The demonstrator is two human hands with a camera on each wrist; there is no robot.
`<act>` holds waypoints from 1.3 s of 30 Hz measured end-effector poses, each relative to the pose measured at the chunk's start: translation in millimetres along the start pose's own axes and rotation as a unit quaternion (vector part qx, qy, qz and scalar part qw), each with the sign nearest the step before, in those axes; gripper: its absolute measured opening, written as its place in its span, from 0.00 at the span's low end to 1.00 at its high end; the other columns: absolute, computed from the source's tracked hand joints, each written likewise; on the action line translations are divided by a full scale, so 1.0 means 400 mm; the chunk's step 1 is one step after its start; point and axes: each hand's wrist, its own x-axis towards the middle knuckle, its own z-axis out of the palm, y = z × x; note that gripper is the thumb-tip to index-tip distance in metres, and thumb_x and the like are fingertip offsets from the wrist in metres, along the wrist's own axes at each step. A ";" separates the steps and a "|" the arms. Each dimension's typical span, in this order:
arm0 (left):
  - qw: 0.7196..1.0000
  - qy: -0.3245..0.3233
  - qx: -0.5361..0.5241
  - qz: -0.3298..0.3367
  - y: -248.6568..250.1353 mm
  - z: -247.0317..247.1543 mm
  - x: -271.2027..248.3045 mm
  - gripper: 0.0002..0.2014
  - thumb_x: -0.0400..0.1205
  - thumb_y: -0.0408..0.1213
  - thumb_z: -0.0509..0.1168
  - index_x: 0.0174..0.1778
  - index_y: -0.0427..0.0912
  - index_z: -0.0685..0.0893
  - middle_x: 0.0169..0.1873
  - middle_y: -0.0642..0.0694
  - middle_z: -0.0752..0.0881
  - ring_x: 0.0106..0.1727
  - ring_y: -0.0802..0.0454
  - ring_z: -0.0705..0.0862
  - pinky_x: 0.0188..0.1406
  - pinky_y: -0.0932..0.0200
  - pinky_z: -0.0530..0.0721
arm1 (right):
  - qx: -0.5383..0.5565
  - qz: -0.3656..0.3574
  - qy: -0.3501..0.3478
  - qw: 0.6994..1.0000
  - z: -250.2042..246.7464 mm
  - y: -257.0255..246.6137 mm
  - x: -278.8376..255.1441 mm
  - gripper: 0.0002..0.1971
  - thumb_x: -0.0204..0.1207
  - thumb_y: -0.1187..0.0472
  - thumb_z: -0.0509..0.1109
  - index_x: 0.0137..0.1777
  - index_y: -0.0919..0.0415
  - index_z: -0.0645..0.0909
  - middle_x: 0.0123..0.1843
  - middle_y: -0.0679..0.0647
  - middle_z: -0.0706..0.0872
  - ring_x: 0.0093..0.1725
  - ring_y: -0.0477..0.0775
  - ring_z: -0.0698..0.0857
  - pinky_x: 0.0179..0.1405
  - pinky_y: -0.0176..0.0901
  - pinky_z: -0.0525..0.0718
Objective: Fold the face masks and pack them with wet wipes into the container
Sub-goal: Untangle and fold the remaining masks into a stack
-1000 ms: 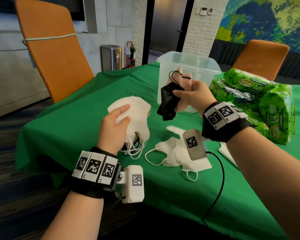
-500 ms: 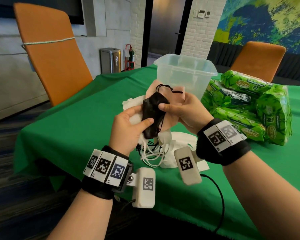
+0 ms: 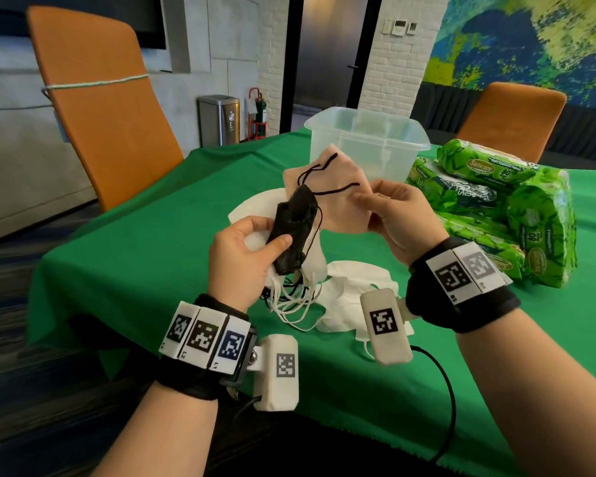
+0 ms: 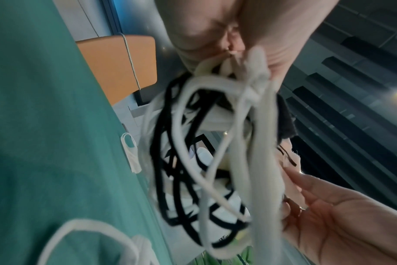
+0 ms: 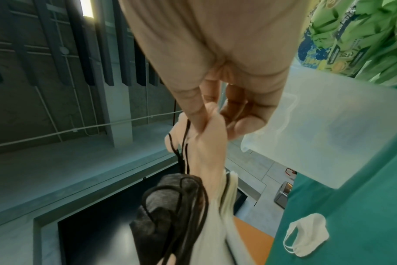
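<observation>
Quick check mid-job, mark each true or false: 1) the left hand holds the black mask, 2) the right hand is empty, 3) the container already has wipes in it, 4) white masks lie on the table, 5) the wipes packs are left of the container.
1) Left hand holds the black mask: true.
2) False: the right hand pinches a pink mask.
3) False: the container looks empty.
4) White masks lie on the table: true.
5) False: the wipes sit to its right.
</observation>
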 end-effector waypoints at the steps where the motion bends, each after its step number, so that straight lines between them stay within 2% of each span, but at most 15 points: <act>1: 1.000 0.001 0.003 -0.004 -0.002 -0.001 0.001 0.13 0.71 0.28 0.75 0.36 0.53 0.84 0.37 0.53 0.88 0.41 0.51 0.87 0.51 0.54 0.85 | 0.003 -0.001 0.006 1.000 -0.001 -0.003 0.001 0.08 0.76 0.72 0.65 0.38 0.61 0.80 0.34 0.54 0.84 0.32 0.50 0.82 0.37 0.46 0.85; 5: 1.000 -0.009 0.009 -0.011 0.000 -0.001 -0.002 0.08 0.72 0.29 0.74 0.41 0.46 0.88 0.37 0.47 0.89 0.34 0.62 0.85 0.45 0.65 0.84 | 0.007 -0.005 0.009 1.000 -0.004 -0.011 -0.001 0.08 0.79 0.71 0.63 0.42 0.61 0.79 0.38 0.55 0.84 0.36 0.50 0.83 0.40 0.49 0.85; 9: 0.997 -0.032 0.063 0.012 0.001 -0.003 -0.004 0.07 0.76 0.35 0.72 0.46 0.37 0.91 0.33 0.55 0.88 0.31 0.72 0.82 0.39 0.73 0.80 | -0.021 -0.013 0.005 1.000 -0.004 -0.017 -0.012 0.09 0.81 0.70 0.60 0.41 0.60 0.76 0.37 0.57 0.82 0.24 0.47 0.82 0.19 0.38 0.80; 12: 0.995 -0.038 0.089 0.010 0.007 -0.004 -0.011 0.23 0.80 0.48 0.67 0.27 0.32 0.83 0.16 0.54 0.73 0.20 0.57 0.69 0.23 0.64 0.68 | -0.043 -0.014 0.013 0.999 -0.008 -0.020 -0.015 0.09 0.82 0.67 0.59 0.41 0.58 0.73 0.34 0.59 0.80 0.15 0.50 0.78 0.09 0.32 0.70; 14: 0.996 -0.026 0.090 -0.001 0.013 -0.004 -0.013 0.27 0.78 0.55 0.56 0.23 0.36 0.77 0.21 0.47 0.73 0.27 0.56 0.68 0.29 0.59 0.64 | -0.064 -0.022 0.024 0.997 -0.011 -0.021 -0.017 0.10 0.83 0.66 0.59 0.40 0.57 0.72 0.31 0.59 0.78 0.11 0.49 0.75 0.08 0.28 0.65; 16: 0.997 -0.024 0.066 -0.020 0.018 -0.005 -0.013 0.25 0.76 0.50 0.50 0.39 0.38 0.88 0.36 0.45 0.85 0.41 0.55 0.79 0.40 0.64 0.72 | -0.072 -0.032 0.034 0.996 -0.014 -0.021 -0.017 0.10 0.83 0.66 0.58 0.40 0.57 0.73 0.31 0.57 0.78 0.11 0.48 0.75 0.08 0.28 0.65; 17: 0.998 -0.026 0.061 -0.018 0.022 -0.006 -0.013 0.23 0.77 0.46 0.51 0.46 0.38 0.90 0.42 0.46 0.87 0.44 0.56 0.82 0.43 0.67 0.74 | -0.071 -0.036 0.040 0.996 -0.014 -0.022 -0.016 0.10 0.83 0.67 0.59 0.40 0.57 0.75 0.31 0.57 0.78 0.12 0.48 0.76 0.08 0.30 0.67; 19: 0.995 -0.038 0.092 0.001 0.031 -0.012 -0.014 0.13 0.81 0.35 0.59 0.51 0.39 0.89 0.42 0.39 0.90 0.32 0.62 0.81 0.34 0.70 0.77 | -0.064 -0.050 0.050 0.995 -0.016 -0.024 -0.013 0.13 0.80 0.73 0.58 0.39 0.58 0.78 0.32 0.59 0.81 0.16 0.47 0.79 0.12 0.33 0.75; 20: 0.992 -0.037 0.116 0.012 0.033 -0.013 -0.017 0.11 0.80 0.30 0.63 0.52 0.39 0.89 0.39 0.34 0.90 0.26 0.55 0.79 0.29 0.64 0.76 | -0.063 -0.059 0.055 0.995 -0.018 -0.023 -0.010 0.15 0.78 0.77 0.58 0.39 0.59 0.80 0.33 0.59 0.82 0.19 0.46 0.81 0.18 0.35 0.80; 23: 0.984 -0.019 0.171 0.036 0.024 -0.013 -0.017 0.11 0.74 0.30 0.72 0.52 0.41 0.90 0.39 0.33 0.89 0.41 0.31 0.82 0.39 0.52 0.74 | -0.070 -0.087 0.063 0.992 -0.017 -0.027 -0.007 0.17 0.73 0.81 0.60 0.38 0.59 0.82 0.38 0.55 0.86 0.32 0.44 0.85 0.35 0.36 0.86; 25: 0.984 -0.012 0.177 0.030 0.019 -0.013 -0.014 0.13 0.72 0.31 0.75 0.52 0.42 0.90 0.40 0.38 0.90 0.44 0.29 0.82 0.41 0.54 0.76 | -0.071 -0.093 0.079 0.990 -0.014 -0.030 -0.004 0.17 0.72 0.81 0.60 0.41 0.60 0.83 0.39 0.53 0.86 0.34 0.42 0.85 0.37 0.34 0.84; 28: 0.984 0.005 0.176 0.026 0.008 -0.021 -0.006 0.14 0.71 0.31 0.75 0.53 0.43 0.89 0.48 0.41 0.90 0.49 0.38 0.85 0.53 0.56 0.80 | -0.062 -0.084 0.127 0.986 -0.013 -0.033 0.008 0.15 0.71 0.71 0.56 0.41 0.56 0.84 0.40 0.54 0.86 0.40 0.51 0.83 0.42 0.43 0.82; 31: 0.985 0.026 0.168 0.030 0.004 -0.028 0.000 0.14 0.72 0.31 0.74 0.54 0.42 0.89 0.47 0.38 0.90 0.47 0.32 0.84 0.52 0.52 0.80 | -0.081 -0.095 0.160 0.979 -0.010 -0.043 0.005 0.11 0.67 0.58 0.61 0.36 0.54 0.86 0.38 0.53 0.87 0.44 0.57 0.84 0.44 0.50 0.81; 34: 0.986 0.038 0.158 0.037 0.012 -0.032 -0.003 0.13 0.74 0.30 0.73 0.54 0.43 0.89 0.44 0.36 0.90 0.47 0.25 0.80 0.44 0.50 0.81 | -0.221 -0.151 0.162 0.950 -0.001 -0.045 -0.009 0.02 0.70 0.61 0.72 0.40 0.55 0.86 0.36 0.50 0.84 0.39 0.50 0.81 0.42 0.40 0.78; 39: 0.995 0.033 0.093 0.029 0.034 -0.027 -0.018 0.12 0.75 0.28 0.72 0.54 0.42 0.89 0.46 0.37 0.86 0.47 0.33 0.76 0.44 0.47 0.77 | -0.307 -0.272 0.146 0.900 0.062 -0.042 -0.051 0.20 0.63 0.79 0.63 0.49 0.58 0.86 0.45 0.52 0.79 0.37 0.47 0.79 0.40 0.29 0.73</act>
